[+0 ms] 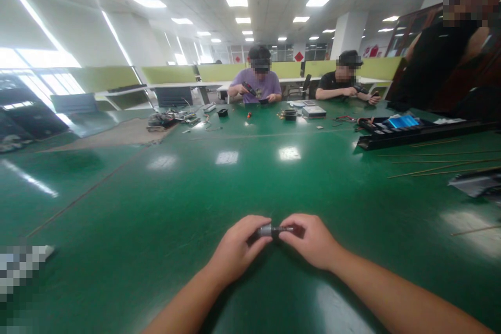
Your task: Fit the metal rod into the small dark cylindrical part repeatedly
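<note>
Just above the green table, a small silver cylinder lies sideways in my left hand, gripped between thumb and fingers. From its right end sticks a thinner dark shaft, and my right hand pinches that shaft's far end between thumb and fingertips. Both hands are closed and close together, with a narrow gap between their fingertips. My fingers cover part of the cylinder, and its exact kind cannot be made out.
Across the table, one person holds a dark tool, and another person sits to the right. A third person stands far right. Electronic parts, a black tray and thin rods lie about. A blurred-out object is at lower left.
</note>
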{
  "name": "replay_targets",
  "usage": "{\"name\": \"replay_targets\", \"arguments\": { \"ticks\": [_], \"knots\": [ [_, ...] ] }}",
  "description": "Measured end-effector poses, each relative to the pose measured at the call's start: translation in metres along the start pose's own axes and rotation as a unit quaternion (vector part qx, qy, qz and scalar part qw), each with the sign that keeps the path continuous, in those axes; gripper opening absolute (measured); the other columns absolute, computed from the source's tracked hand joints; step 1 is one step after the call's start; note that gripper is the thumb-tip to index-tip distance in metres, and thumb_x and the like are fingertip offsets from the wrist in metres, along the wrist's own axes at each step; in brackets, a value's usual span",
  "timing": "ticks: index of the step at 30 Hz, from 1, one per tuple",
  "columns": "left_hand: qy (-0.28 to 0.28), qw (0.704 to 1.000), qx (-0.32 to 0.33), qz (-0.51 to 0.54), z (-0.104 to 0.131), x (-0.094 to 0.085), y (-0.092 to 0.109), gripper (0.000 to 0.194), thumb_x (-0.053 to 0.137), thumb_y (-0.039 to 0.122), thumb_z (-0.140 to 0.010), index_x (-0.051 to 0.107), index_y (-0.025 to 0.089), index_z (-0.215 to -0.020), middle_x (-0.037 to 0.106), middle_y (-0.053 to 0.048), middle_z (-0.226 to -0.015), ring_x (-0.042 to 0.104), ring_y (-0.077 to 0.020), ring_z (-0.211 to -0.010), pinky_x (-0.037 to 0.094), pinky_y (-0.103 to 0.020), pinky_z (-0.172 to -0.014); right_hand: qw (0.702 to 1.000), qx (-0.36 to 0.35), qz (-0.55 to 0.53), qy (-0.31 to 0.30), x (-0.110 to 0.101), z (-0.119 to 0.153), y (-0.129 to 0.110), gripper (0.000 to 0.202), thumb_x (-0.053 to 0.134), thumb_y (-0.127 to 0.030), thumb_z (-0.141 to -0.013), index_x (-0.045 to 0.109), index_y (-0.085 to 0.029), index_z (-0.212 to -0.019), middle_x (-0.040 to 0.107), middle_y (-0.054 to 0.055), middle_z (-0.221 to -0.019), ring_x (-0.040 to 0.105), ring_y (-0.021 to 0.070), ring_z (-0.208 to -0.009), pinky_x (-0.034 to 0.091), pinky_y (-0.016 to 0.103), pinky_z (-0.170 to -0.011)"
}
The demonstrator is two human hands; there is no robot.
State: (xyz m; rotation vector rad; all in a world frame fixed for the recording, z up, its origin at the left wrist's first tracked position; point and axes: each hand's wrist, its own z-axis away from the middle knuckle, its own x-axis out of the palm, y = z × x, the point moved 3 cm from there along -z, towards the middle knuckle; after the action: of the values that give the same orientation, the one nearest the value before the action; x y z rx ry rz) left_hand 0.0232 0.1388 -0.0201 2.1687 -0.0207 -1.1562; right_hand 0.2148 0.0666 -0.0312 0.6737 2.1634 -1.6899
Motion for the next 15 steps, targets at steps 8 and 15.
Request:
{"name": "replay_targets", "arguments": {
  "ticks": [8,15],
  "knots": [
    [0.009,1.000,0.007,-0.001,0.0004,-0.0006,-0.0011,0.028,0.059,0.031,-0.092,0.063,0.021,-0.118,0.069,-0.010,-0.112,0.065,-0.0219,-0.104,0.054,-0.037,-0.095,1.000,0.005,-0.002,0.002,-0.0001,-0.0002,0.0002,0.010,0.067,-0.027,-0.084,0.075,-0.020,-0.085,0.072,0.001,-0.077,0.061,0.0161,-0.069,0.042,0.025,-0.063],
    [0.015,1.000,0.011,-0.002,0.0000,-0.0012,-0.0003,0.027,0.060,0.029,-0.092,0.063,0.022,-0.118,0.069,-0.008,-0.111,0.065,-0.0207,-0.103,0.054,-0.035,-0.095,1.000,0.007,-0.003,0.005,-0.0007,0.0001,0.0011,0.010,0.068,-0.027,-0.084,0.075,-0.020,-0.086,0.071,0.001,-0.076,0.061,0.0158,-0.068,0.042,0.025,-0.062]
  ]
}}
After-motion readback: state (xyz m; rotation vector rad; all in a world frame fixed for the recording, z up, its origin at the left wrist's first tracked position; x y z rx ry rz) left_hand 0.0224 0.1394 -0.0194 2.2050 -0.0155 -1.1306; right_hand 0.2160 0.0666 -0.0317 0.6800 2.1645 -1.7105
